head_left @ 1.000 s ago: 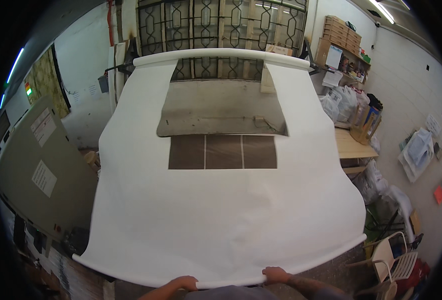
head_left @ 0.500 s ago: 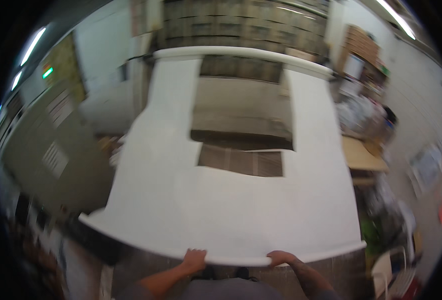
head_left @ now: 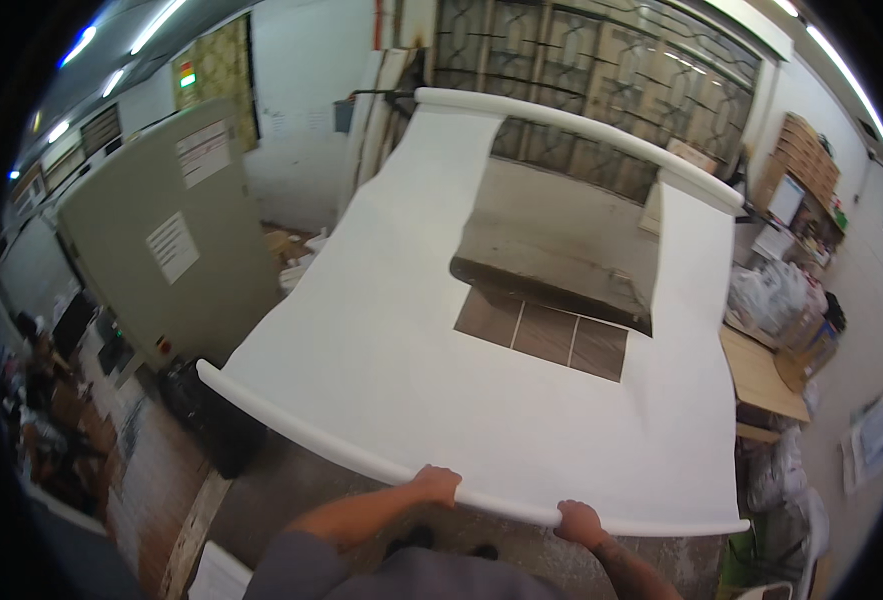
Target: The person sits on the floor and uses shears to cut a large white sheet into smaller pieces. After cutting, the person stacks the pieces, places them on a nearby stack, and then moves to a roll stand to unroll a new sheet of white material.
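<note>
A large white sheet stretches away from me, its far edge on a long white roll and its near edge wound into a thin white roll. My left hand is closed over the near roll, around its middle. Farther right, my right hand grips the same roll. Within the sheet is a large brownish-grey area that looks like an opening, with a gate and floor showing through. Below it lies a strip of brown rectangular panels; I cannot tell whether they are printed or seen through.
At the left stands a tall grey-green cabinet with papers on it. A black object sits below its corner. On the right are a wooden table, plastic bags and stacked brown boxes. A metal gate closes the back.
The view has turned and tilted, so the sheet and surroundings appear farther right and slanted. Both hands keep their hold on the near roll, the left one now higher in the picture.
</note>
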